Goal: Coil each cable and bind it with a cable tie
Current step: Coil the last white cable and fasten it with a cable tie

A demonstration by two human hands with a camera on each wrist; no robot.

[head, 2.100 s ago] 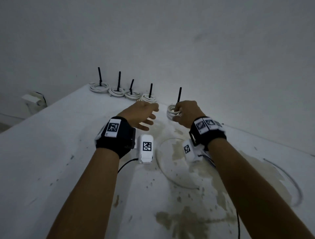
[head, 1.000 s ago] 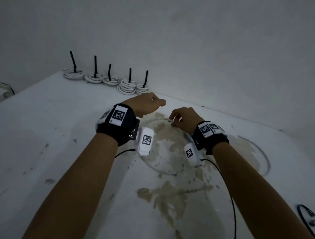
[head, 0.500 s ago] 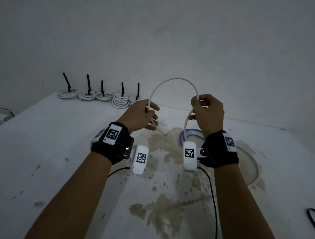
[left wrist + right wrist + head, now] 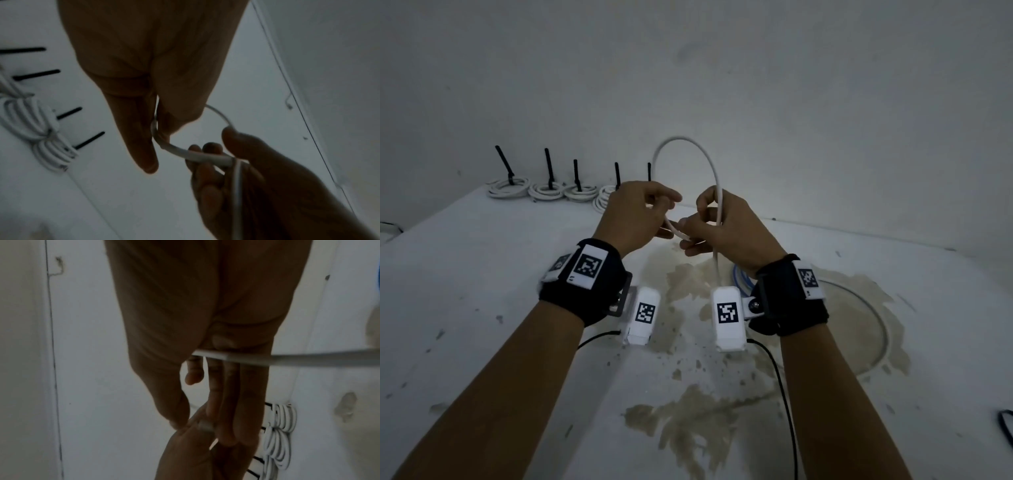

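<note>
Both hands hold a loose white cable (image 4: pixel 681 138) above the stained white table (image 4: pixel 482 291), and it arches up in one tall loop between them. My left hand (image 4: pixel 654 212) pinches one side of the loop between thumb and forefinger, seen close in the left wrist view (image 4: pixel 158 134). My right hand (image 4: pixel 698 233) grips the cable's other side where the strands cross. A thick stretch of the cable (image 4: pixel 197 156) lies across its fingers. From there the cable (image 4: pixel 216 356) drops to the table. Several bound white coils (image 4: pixel 510 186) with upright black ties (image 4: pixel 503 161) stand at the back left.
A blue cable (image 4: pixel 739 279) lies on the table under my right wrist. A dark cable (image 4: pixel 1005 428) shows at the right edge. The wall (image 4: pixel 791 102) rises right behind the table. Brown stains and a ring mark (image 4: pixel 876 325) cover the middle.
My right hand left a bound coil at the row, and both hands lifted the loose cable off the table. Since half a second ago the hands have come together and the loop has narrowed.
</note>
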